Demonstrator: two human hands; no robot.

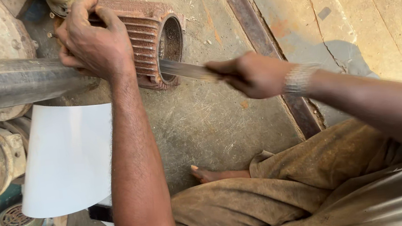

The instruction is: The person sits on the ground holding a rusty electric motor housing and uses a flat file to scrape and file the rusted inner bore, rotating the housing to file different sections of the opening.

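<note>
We see bright, warm daylight falling from the upper right, beyond the right hand (pixel 253 75). A soft grey shadow lies on the concrete floor (pixel 213 127) just past that wrist. The right hand and the flat metal strip (pixel 187 69) it holds are smeared by motion blur; the left hand (pixel 93 41) is sharp. The white sheet (pixel 67 156) beside our left forearm glares, nearly washed out.
</note>
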